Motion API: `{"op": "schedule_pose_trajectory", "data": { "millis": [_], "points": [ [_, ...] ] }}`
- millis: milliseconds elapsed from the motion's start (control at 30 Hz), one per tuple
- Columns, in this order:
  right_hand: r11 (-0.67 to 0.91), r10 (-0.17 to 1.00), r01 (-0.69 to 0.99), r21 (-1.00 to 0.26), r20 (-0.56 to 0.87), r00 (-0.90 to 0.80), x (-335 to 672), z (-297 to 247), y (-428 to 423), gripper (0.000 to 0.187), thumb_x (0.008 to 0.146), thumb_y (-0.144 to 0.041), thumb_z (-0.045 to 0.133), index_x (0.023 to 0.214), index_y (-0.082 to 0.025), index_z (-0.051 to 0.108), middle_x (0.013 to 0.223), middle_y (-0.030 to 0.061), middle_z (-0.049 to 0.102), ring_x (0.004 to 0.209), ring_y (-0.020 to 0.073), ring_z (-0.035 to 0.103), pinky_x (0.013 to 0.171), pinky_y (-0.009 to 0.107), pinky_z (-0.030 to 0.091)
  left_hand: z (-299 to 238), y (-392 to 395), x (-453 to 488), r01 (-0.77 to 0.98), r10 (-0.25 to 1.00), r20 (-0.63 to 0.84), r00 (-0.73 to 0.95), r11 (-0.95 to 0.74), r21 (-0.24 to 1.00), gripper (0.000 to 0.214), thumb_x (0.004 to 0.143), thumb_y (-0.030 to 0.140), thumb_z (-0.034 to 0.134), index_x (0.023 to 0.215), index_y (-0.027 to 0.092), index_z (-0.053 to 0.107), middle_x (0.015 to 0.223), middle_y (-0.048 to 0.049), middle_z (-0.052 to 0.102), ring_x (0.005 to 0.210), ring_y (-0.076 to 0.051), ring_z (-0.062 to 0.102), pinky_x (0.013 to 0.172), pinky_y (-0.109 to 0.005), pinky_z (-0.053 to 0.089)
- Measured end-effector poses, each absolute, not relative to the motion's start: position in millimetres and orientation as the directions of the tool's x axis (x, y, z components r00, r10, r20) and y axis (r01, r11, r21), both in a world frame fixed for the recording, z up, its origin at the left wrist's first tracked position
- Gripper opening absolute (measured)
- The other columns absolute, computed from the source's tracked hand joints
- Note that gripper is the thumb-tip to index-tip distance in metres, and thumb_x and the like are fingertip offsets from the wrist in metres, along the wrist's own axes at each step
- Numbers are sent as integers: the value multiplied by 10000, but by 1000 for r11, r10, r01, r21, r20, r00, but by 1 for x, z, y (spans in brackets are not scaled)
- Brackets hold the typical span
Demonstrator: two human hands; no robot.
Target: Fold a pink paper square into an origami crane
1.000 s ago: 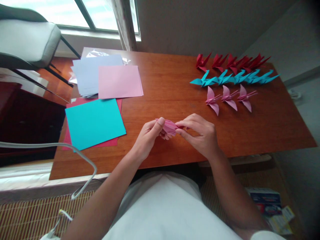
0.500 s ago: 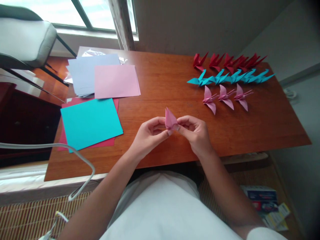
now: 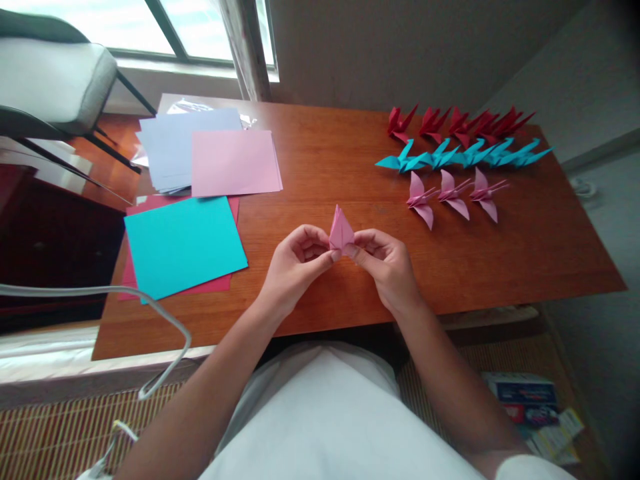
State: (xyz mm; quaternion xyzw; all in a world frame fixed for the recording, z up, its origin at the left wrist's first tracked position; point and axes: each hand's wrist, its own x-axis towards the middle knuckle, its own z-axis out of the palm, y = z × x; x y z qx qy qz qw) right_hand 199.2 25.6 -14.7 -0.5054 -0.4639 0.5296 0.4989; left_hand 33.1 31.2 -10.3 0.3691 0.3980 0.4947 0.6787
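A folded pink origami paper (image 3: pixel 341 229), pointed at the top, is held upright between my two hands above the table's front part. My left hand (image 3: pixel 300 263) pinches its lower left corner between thumb and fingers. At the lower right corner, my right hand (image 3: pixel 384 263) grips it the same way, thumb in front. Three finished pink paper cranes (image 3: pixel 454 195) stand in a row to the right. Behind them are a row of blue cranes (image 3: pixel 465 157) and a row of red cranes (image 3: pixel 457 125), several in each.
On the wooden table (image 3: pixel 320 160), pink sheets (image 3: pixel 237 163) overlap pale lilac sheets (image 3: pixel 165 150) at the back left. A turquoise sheet (image 3: pixel 185 247) lies over red paper (image 3: pixel 233 283). A white cable (image 3: pixel 170 320) loops past the left front corner. A chair (image 3: pixel 55 80) stands beyond.
The folded pink paper has turned to face me more squarely, its tip now higher and more upright. Both hands keep hold of it and have shifted slightly.
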Motion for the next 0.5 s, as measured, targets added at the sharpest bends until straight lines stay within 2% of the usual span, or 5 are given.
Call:
{"op": "schedule_pose_trajectory", "data": {
  "millis": [100,233,333,500],
  "points": [
    [-58,998,-6,-998,-59,1,198,-16,25,218,793,-415,820,871,-236,722,854,15,741,787,177,678,746,315,555,-10,31,33,-332,969,-166,185,220,917,315,722,331,901,923,168,721,863,-8,718,796,-118,630,760,-210,492],
    [-31,995,103,-994,-40,-88,199,-14,24,176,844,-385,779,873,-222,721,853,20,732,793,179,666,758,318,542,-8,29,32,-185,978,-126,165,156,970,287,784,427,839,835,161,743,824,-29,727,760,-146,635,724,-238,498],
    [-16,986,152,-988,-40,-159,203,-10,25,170,854,-378,771,848,-216,718,834,18,725,791,180,664,761,324,542,-9,26,32,-131,988,-70,140,89,987,289,804,453,817,840,173,754,798,-27,734,741,-156,652,697,-243,512],
    [18,988,98,-995,2,-153,209,-5,32,169,854,-360,776,956,-232,735,917,18,740,843,184,680,776,329,550,-17,24,32,-93,976,-55,210,76,993,277,864,441,764,939,175,779,851,-50,764,778,-175,690,702,-247,529]
  ]
}}
